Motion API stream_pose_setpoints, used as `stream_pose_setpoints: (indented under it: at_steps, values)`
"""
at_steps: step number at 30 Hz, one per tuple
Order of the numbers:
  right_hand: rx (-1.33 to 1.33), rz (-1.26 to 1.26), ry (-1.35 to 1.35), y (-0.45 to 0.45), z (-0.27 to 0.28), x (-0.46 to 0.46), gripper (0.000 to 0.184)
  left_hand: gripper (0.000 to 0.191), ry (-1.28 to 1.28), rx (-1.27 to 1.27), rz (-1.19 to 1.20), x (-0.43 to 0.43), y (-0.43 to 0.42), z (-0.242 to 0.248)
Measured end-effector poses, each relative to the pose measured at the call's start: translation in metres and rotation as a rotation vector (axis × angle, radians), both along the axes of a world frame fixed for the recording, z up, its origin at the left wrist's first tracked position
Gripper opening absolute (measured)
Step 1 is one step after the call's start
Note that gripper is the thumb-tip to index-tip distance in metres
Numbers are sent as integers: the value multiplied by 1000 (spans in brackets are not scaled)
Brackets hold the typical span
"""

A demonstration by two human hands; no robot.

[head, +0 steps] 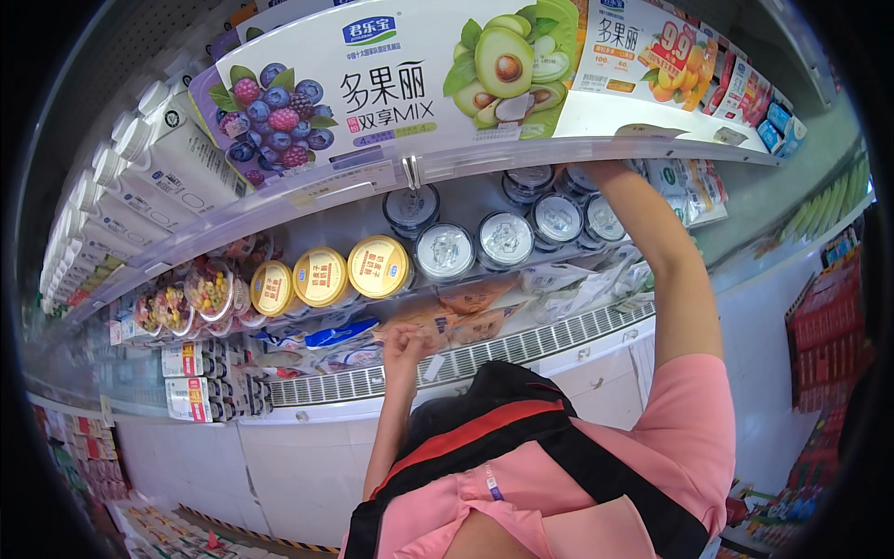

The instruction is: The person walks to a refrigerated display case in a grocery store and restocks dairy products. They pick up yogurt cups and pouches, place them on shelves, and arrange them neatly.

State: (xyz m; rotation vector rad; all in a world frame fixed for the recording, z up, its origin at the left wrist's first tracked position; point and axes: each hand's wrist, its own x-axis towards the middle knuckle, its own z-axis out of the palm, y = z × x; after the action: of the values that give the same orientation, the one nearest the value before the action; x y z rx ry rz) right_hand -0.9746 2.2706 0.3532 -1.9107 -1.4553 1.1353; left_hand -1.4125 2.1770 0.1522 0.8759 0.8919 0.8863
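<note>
My left hand point(407, 344) is in front of the orange-brown pouches point(482, 325), its fingers loosely curled with nothing visible in them. My right forearm point(628, 209) reaches up under the upper shelf's front edge, which hides the hand and whatever it may touch. Close to that wrist stand clear-sided tubs with silvery-white lids point(557, 216), in short rows on the lower shelf. Left of them are several yellow-lidded yogurt tubs point(378, 266), then clear cups of colourful food pieces point(208, 288).
The upper shelf's clear price rail point(482, 162) runs above the tubs, holding large yogurt multipacks point(412, 70) and white cartons point(188, 154). Below is a vent grille point(321, 388) along the cooler's front. White bagged goods point(688, 189) sit at right; red crates point(827, 335) stand beyond.
</note>
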Motion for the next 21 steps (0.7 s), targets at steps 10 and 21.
stream_pose_setpoints:
  at_steps: [10,21]
  values:
    - [19,128,375,30,-28,-72,79,12,22,-2,-49,24,-6,7]
    - [99,100,136,5,-22,-69,74,11,39,14,-101,40,-5,14]
